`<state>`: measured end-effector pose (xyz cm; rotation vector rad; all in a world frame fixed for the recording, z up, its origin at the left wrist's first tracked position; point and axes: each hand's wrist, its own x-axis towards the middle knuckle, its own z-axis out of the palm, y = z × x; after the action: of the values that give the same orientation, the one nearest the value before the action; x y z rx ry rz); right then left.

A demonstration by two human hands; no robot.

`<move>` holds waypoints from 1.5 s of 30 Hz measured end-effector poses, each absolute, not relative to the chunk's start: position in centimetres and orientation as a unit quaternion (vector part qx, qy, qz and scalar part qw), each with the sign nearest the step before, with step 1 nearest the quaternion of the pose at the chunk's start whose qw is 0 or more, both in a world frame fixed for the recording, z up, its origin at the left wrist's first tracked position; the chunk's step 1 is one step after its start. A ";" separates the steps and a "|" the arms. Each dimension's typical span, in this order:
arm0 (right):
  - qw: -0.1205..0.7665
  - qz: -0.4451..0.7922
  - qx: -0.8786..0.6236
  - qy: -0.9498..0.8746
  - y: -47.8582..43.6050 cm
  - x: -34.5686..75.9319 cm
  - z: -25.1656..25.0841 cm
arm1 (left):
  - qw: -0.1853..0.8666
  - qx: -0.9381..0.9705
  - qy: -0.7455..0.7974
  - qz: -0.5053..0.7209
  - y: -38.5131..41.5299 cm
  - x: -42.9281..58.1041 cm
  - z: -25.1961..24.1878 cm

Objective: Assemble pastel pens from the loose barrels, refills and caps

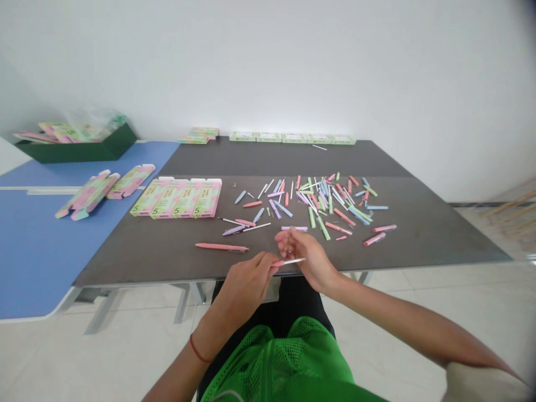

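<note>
in the head view, the left hand [245, 287] and right hand [305, 259] meet just above the near edge of a dark grey table top [138, 257], held low, probably to steady the fine work. the left fingers [263, 265] curl nearly shut around the pink end of a pink-and-white pen [288, 261]. the right hand pinches close to its white shaft, though how firmly is hidden. a whole-looking pink pen [220, 247] lies just left of the hands. loose pen parts [330, 206] spread out to the far right, seemingly so each stays easy to pick out, while flat printed cartons [176, 198] lie side by side at left.
</note>
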<state>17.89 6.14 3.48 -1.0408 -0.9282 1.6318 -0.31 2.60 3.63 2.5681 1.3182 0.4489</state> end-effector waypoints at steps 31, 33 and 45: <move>0.123 0.031 -0.633 -0.764 10.1 38.6 5.0 | 0.023 0.920 0.386 0.069 4.2 -3.2 3.7; 0.124 0.049 -0.599 -0.790 10.2 38.4 4.6 | 0.018 0.923 0.379 0.063 4.1 -3.0 3.7; 0.167 0.030 -0.611 -0.773 11.7 38.6 4.2 | -0.026 0.912 0.395 0.105 4.6 -3.6 2.2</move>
<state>38.63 11.70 4.24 -1.7392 -2.2005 0.0858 -3.62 4.62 2.20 2.9140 1.2630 0.3352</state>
